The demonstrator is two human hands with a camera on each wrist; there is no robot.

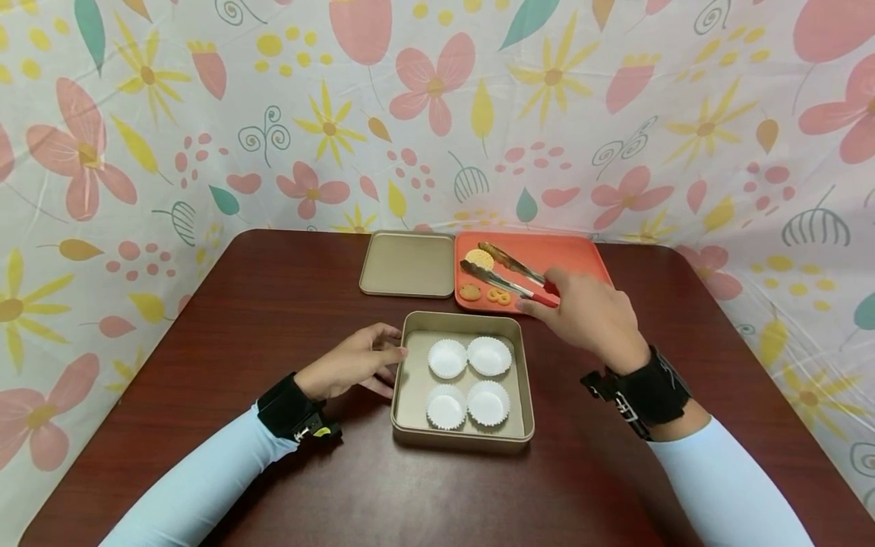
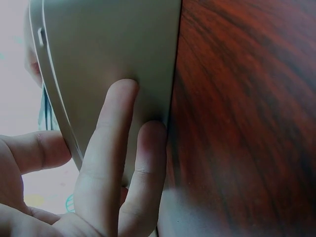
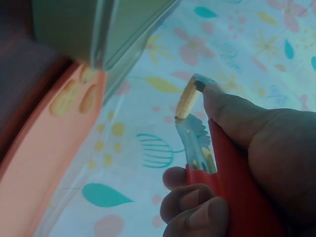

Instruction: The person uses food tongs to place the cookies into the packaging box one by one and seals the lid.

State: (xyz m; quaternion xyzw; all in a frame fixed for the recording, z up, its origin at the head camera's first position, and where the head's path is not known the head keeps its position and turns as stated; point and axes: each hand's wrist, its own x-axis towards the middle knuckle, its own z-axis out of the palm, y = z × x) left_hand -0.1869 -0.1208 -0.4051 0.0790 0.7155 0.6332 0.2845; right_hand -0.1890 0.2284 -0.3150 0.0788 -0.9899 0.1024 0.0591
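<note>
Head view: right hand (image 1: 591, 315) grips red-handled metal tongs (image 1: 497, 279), tips holding round pale-yellow cookie (image 1: 480, 260) by opposite edges above far orange rectangular tray (image 1: 567, 254). Left hand (image 1: 355, 358), fingers straight, presses left wall of square gold metal tin (image 1: 461, 438), seemingly steadying it; white fluted paper cups (image 1: 488, 403) inside.

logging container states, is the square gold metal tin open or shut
Open: nothing covers the top of the square gold metal tin, and four round white fluted paper cups show inside it.
</note>
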